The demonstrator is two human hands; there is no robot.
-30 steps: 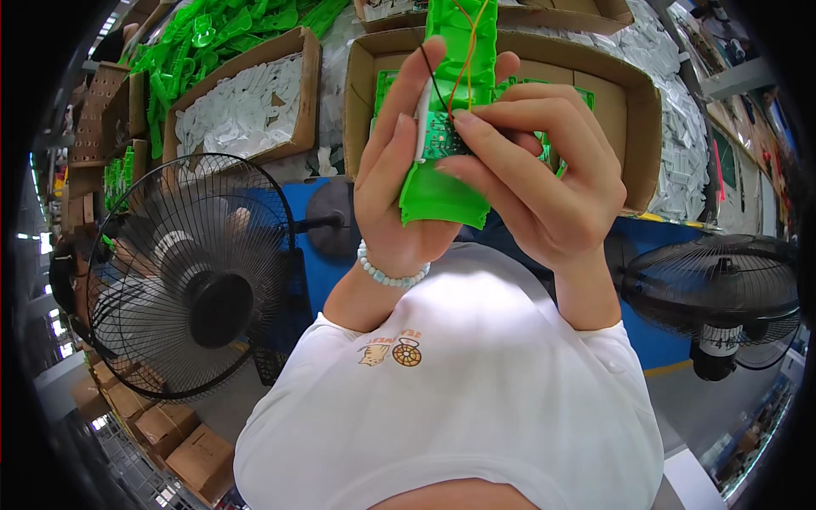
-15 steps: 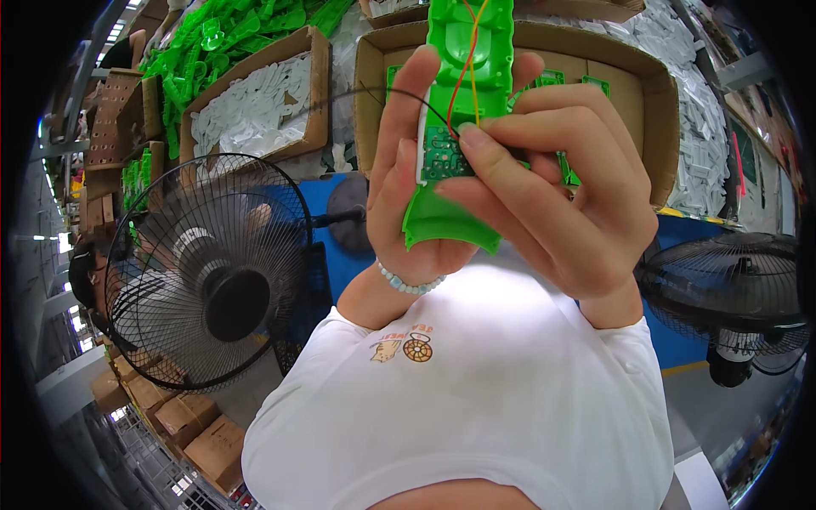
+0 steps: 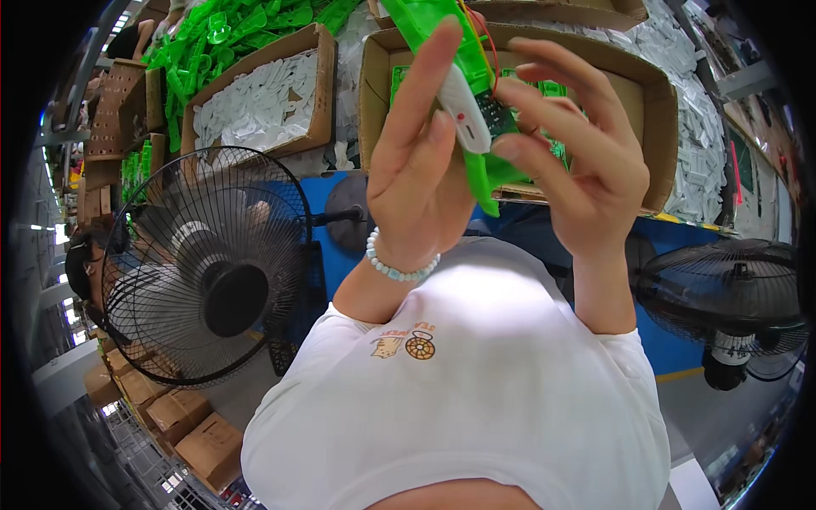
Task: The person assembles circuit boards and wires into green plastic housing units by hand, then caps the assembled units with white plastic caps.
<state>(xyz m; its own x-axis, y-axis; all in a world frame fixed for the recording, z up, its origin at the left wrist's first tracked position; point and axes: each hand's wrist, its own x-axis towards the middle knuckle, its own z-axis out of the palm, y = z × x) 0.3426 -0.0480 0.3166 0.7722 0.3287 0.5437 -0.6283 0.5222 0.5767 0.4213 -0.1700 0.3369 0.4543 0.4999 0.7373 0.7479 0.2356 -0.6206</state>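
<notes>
My left hand (image 3: pixel 416 178) grips a green plastic housing (image 3: pixel 489 174), now tilted and turned on its side. A white side panel (image 3: pixel 467 115) with a small red dot and a dark slot faces me. Inside the housing sits a circuit board (image 3: pixel 497 117), partly hidden by the panel and my fingers. A red wire (image 3: pixel 495 55) and a yellow one run along the upper part of the housing. My right hand (image 3: pixel 586 161) is beside the board, thumb and fingers apart; whether a fingertip touches the board cannot be made out.
Behind my hands is a cardboard box (image 3: pixel 663 127) holding green parts. At the left stand a box of white parts (image 3: pixel 255 106) and a pile of green parts (image 3: pixel 221 38). Black fans stand at left (image 3: pixel 208 263) and right (image 3: pixel 722 289). White pieces (image 3: pixel 701 161) lie at far right.
My left hand has rolled the housing onto its side, bringing the white panel into sight. My right thumb and index finger have parted from their pinch at the wires by the board.
</notes>
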